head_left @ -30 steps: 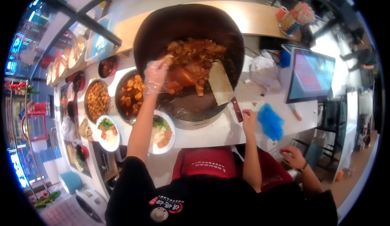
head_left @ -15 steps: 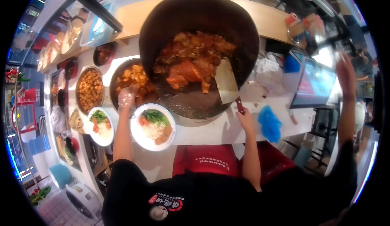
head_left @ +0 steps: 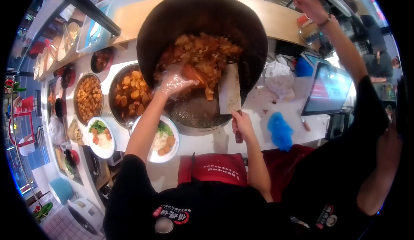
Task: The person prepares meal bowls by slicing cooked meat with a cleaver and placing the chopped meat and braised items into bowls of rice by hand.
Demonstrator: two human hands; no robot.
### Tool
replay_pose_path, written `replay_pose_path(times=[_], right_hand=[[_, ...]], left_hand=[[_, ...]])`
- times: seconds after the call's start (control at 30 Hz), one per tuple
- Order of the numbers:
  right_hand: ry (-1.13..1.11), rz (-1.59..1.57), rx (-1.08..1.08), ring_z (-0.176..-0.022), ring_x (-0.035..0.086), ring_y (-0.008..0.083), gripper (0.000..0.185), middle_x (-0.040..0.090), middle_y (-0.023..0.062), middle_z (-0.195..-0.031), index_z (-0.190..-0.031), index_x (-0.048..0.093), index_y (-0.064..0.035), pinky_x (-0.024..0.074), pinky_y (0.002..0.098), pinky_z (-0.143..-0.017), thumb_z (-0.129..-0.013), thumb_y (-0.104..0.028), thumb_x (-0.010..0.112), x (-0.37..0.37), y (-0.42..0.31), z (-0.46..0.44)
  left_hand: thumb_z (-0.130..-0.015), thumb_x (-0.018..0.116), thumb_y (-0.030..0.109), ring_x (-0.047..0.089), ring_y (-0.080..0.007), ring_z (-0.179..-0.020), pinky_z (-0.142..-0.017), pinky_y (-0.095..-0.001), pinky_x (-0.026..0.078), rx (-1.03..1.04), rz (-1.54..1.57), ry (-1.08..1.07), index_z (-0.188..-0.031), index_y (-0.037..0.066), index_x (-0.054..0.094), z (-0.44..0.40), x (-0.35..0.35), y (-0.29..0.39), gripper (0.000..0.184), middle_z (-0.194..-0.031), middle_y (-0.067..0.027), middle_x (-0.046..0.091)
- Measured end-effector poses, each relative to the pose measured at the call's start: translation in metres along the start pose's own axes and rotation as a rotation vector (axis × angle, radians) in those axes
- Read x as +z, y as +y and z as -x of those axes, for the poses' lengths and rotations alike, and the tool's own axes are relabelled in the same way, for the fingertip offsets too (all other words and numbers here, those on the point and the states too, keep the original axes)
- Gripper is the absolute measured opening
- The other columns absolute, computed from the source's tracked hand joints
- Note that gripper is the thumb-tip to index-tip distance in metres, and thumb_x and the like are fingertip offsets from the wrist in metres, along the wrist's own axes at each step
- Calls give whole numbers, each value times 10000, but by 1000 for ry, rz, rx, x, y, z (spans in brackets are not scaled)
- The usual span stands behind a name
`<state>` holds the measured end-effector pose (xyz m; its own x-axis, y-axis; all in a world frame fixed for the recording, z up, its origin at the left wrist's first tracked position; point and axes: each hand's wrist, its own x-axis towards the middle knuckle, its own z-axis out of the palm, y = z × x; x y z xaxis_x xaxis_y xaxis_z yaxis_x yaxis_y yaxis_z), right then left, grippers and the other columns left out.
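Note:
My left hand [head_left: 176, 81], in a clear plastic glove, is closed on a piece of the glossy brown meat [head_left: 202, 57] on the round board inside the big dark pot [head_left: 185, 14]. In my right hand [head_left: 243, 123] is the handle of a broad cleaver [head_left: 229, 91]. Its blade lies over the board, right beside the meat. Below my left forearm, partly hidden, sits a plate [head_left: 164, 158] of rice, greens and orange pieces. A second such plate [head_left: 101, 154] is farther left. Behind them stands a pan of brown stewed pieces [head_left: 133, 94].
A pan of small cubes [head_left: 89, 97] stands at the left. To the right are a white plastic bag [head_left: 279, 78], a blue glove or bag [head_left: 280, 131], a small knife [head_left: 305, 124] and a screen [head_left: 328, 88]. A co-worker's raised arm [head_left: 345, 50] reaches over the right side.
My left hand has moved from the pan of stewed pieces to the meat. The cleaver has shifted left and stands more upright in view. The co-worker's arm now reaches farther forward.

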<state>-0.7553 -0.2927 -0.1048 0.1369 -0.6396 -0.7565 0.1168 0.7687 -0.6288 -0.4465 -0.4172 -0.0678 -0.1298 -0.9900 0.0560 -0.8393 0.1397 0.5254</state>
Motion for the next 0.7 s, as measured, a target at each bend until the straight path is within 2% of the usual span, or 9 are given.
replay_pose_path(times=[0.07, 0.13, 0.2, 0.3, 0.37, 0.43, 0.53, 0.63, 0.7], right_hand=[[188, 294, -185, -370, 415, 114, 249, 448, 7, -533, -809, 508, -36, 342, 281, -345, -951, -228, 578, 2, 3, 16], [220, 330, -169, -370, 421, 114, 255, 447, 5, -529, -809, 514, -31, 345, 284, -345, -951, -232, 579, -1, 5, 32], [275, 411, -159, -376, 432, 112, 264, 450, 2, -527, -807, 528, -19, 349, 289, -345, -950, -234, 581, -8, 19, 39], [221, 308, -74, -382, 433, 112, 275, 457, 7, -536, -796, 526, -20, 355, 282, -351, -954, -239, 577, -17, 41, 52], [179, 245, -39, -385, 407, 113, 304, 442, 9, -539, -758, 496, -38, 348, 277, -358, -964, -250, 566, -20, 53, 57], [24, 67, 65, -394, 378, 112, 335, 417, 10, -535, -723, 457, -61, 339, 275, -365, -974, -261, 555, -22, 66, 54], [-21, 1, 114, -405, 363, 108, 354, 401, 5, -534, -708, 424, -76, 332, 278, -371, -979, -265, 549, -19, 62, 50], [-7, 8, 69, -412, 375, 106, 351, 410, 7, -538, -713, 422, -77, 334, 280, -374, -978, -266, 551, -11, 47, 53], [23, 38, 19, -415, 378, 105, 348, 414, 6, -540, -716, 421, -77, 335, 280, -376, -977, -266, 553, -11, 37, 58]], left_hand=[[-694, 791, 508, 595, -369, -1099, -968, -429, 464, -10, 91, -10, -1345, 35, 519, -4, 13, -14, 849, -1191, -218, 632], [-683, 800, 513, 604, -364, -1091, -958, -417, 471, -18, 175, -31, -1332, 20, 524, -5, 14, -14, 861, -1196, -225, 630], [-761, 776, 465, 640, -337, -1018, -945, -376, 485, -270, 406, -116, -1244, -27, 574, 11, 13, -7, 719, -1125, -222, 661], [-792, 759, 435, 660, -311, -957, -899, -364, 499, -512, 380, -220, -1195, -44, 593, 24, 13, 15, 648, -1069, -205, 685], [-813, 744, 426, 667, -281, -953, -869, -365, 500, -441, 457, -194, -1167, -60, 602, 34, 27, 23, 618, -1041, -207, 689], [-826, 722, 458, 672, -246, -829, -775, -368, 507, -506, 868, -113, -1001, -15, 689, 42, 45, 32, 506, -865, -150, 707], [-885, 656, 483, 630, -194, -706, -694, -339, 494, -579, 507, -164, -957, -7, 691, 53, 62, 34, 496, -747, -100, 669], [-912, 609, 523, 573, -146, -651, -627, -299, 455, -453, 626, -58, -910, -11, 685, 72, 79, 9, 539, -678, -68, 609], [-938, 578, 519, 551, -105, -687, -623, -259, 429, -583, 707, -104, -934, 1, 680, 74, 74, 3, 528, -737, -34, 604]])
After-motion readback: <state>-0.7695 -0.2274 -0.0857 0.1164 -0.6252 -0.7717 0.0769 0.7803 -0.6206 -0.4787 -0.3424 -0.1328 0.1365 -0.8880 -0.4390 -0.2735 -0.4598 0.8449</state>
